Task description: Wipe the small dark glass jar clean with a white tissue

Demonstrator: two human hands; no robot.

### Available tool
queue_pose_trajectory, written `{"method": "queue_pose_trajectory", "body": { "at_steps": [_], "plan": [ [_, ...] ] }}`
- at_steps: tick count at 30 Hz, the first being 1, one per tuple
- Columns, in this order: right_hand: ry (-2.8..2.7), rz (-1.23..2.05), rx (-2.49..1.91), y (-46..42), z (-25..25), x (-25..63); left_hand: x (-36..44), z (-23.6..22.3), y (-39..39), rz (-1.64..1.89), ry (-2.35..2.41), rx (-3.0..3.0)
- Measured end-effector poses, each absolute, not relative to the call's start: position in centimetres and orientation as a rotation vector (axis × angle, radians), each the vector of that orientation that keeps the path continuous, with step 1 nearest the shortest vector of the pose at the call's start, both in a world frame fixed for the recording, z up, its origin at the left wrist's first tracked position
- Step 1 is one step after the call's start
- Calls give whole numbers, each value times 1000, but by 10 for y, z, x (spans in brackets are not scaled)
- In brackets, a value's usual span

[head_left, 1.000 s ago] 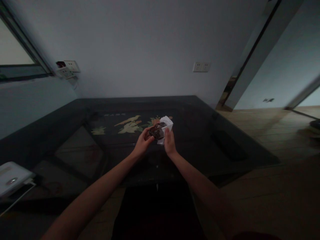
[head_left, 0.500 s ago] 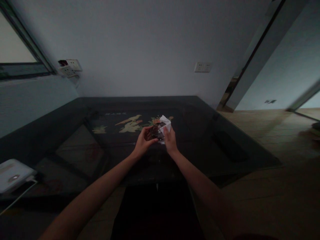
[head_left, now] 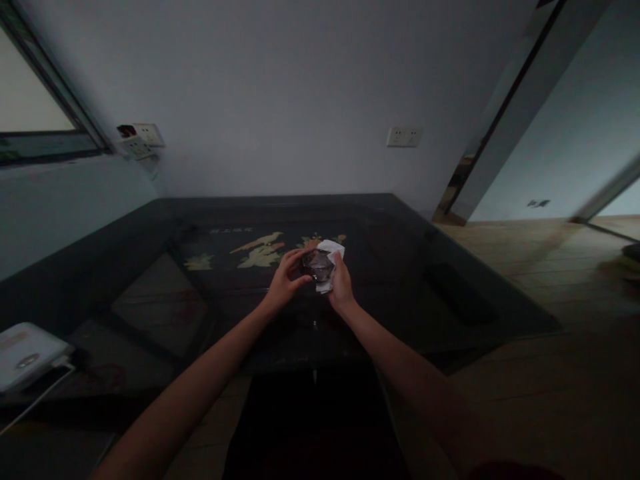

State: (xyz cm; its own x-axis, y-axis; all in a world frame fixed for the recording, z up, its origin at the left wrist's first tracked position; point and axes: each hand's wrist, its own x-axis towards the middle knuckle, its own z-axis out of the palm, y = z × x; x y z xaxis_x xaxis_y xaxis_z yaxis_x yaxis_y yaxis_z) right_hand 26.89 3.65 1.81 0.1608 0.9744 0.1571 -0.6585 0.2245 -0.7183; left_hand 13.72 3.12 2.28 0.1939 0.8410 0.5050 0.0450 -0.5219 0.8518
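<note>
Since the frame half a second ago, the white tissue (head_left: 332, 247) has dropped from a raised peak to lie flatter along the far right side of the dark glassy piece (head_left: 318, 266), which seems to have been turned so that more of its pale, see-through face shows. The piece is held between the two hands over the middle of the counter (head_left: 393, 267), nearer its front edge than its back one (whether it rests on the top or hangs just above, I cannot tell). The left hand (head_left: 287, 275) has its grip closed on the piece's left rim, fingers round the far side and thumb along the near side, likely to steady it while leaving the opposite side within the right hand's reach. The right hand (head_left: 342, 283) has its grip clamped on the tissue, which sits between it and the piece, probably so that paper rather than skin meets the surface. Its thumb points away from the body; its fingers are mostly hidden. Both forearms reach in over the counter's front edge, converging, with the wrists low.
</note>
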Motion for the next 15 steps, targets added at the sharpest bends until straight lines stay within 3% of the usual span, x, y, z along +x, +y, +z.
{"method": "queue_pose_trajectory", "body": {
  "at_steps": [7,15],
  "plan": [
    [-888,1036,-740,32,11,276,147,22,26,1445,1021,1518],
    [-1135,760,-935,21,10,277,154,18,24,1300,899,1508]
  ]
}}
